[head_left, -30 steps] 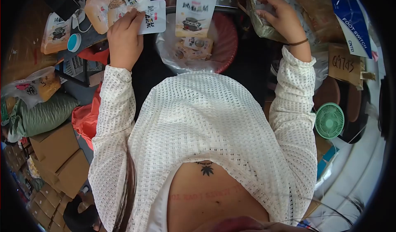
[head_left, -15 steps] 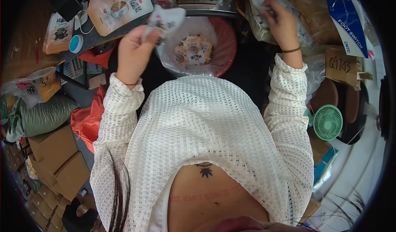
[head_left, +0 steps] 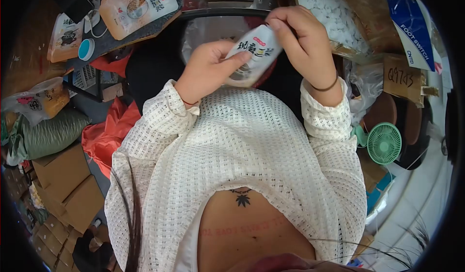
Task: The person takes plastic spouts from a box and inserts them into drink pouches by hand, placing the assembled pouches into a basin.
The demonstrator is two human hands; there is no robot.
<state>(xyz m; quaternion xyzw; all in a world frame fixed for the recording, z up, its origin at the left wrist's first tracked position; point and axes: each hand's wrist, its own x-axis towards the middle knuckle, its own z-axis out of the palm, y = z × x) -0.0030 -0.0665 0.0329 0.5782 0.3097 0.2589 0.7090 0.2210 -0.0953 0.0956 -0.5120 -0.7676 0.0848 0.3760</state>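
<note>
Head: pouch [head_left: 259,53], long axis slanted, top at right hand [head_left: 306,42]

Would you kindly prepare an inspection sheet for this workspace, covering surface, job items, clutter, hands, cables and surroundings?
Surface: dark table bearing printed pouches and a round container.
Job's things: white pouch, tilted, in front of a plastic-lined bin; pile of small white packets beyond the right hand.
Clutter: red bag, green sack, cardboard boxes.
Hands: left hand grips the white pouch; right hand is at its top edge, grip unclear.
Cables: white cable near the printed pouches.
Surroundings: green fan, foot switch box.
</note>
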